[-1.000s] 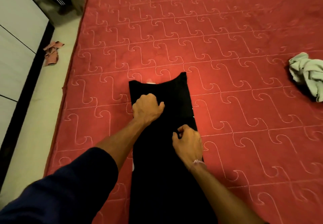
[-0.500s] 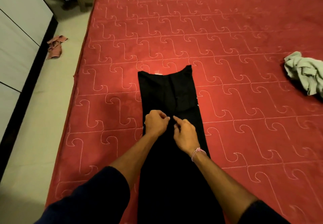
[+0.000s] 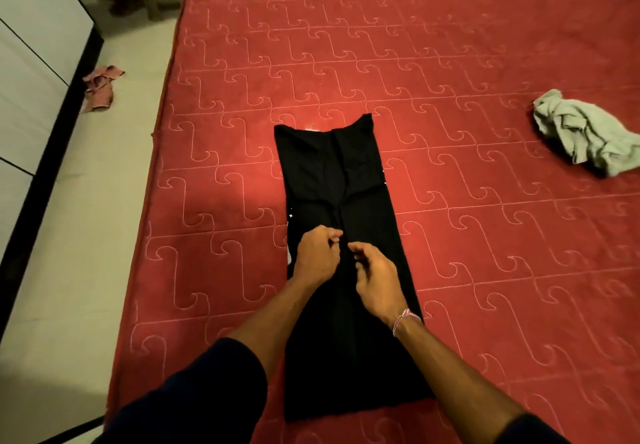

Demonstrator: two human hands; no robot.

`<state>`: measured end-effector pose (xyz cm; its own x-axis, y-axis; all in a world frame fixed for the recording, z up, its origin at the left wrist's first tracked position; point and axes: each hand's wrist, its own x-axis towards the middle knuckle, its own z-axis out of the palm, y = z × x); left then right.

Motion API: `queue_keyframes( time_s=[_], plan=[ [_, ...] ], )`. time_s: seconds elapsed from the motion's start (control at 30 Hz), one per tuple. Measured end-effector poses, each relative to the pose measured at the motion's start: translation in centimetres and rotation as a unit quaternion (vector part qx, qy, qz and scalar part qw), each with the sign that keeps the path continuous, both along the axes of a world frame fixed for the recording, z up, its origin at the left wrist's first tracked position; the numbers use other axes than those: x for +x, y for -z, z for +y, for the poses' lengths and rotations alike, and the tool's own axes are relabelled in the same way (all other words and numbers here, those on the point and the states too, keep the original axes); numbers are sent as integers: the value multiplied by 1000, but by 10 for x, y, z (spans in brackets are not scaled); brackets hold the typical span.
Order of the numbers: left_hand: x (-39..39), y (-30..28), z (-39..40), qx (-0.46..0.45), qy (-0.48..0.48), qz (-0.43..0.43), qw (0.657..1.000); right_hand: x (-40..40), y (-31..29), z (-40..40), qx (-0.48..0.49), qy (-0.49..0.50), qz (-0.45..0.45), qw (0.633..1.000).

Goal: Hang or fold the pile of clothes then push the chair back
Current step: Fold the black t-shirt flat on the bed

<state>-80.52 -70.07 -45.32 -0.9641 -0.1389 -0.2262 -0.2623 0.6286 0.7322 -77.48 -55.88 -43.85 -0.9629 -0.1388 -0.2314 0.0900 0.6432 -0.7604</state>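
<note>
Trousers (image 3: 341, 270) lie lengthwise near mattress (image 3: 450, 45) left edge; crumpled garment (image 3: 585, 135) at right edge; rag (image 3: 100, 88) on floor (image 3: 86, 235), left.

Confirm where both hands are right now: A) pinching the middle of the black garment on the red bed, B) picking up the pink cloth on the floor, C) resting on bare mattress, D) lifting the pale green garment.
A: the left hand and right hand pinch the black garment mid-length, close together; the pale green garment lies untouched.

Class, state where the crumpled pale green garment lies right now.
In the head view, the pale green garment lies crumpled on the red bed cover at the right edge, apart from the black trousers.
</note>
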Motion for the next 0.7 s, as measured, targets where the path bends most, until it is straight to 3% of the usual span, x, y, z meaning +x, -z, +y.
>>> queue_keyframes(
  time_s=[0.1, 0.2, 0.37, 0.47, 0.57, 0.7],
  plan=[
    [28, -8, 12, 10, -12, -30, 999, 31, -3, 5, 75, 58, -22, 995],
    [57, -14, 24, 2, -68, -73, 995, 67, -7, 6, 173, 19, -59, 983],
    [104, -36, 45, -151, -73, -138, 976, 106, -14, 10, 212, 7, -51, 976],
    [127, -47, 58, -178, -69, -162, 968, 132, -19, 13, 254, -19, -72, 964],
    [145, -47, 68, -169, -71, -161, 970, 148, -17, 20, 190, -24, -64, 979],
    [164, -40, 75, -33, -105, -142, 984, 160, -10, 30, 101, -6, -48, 994]
  ],
)
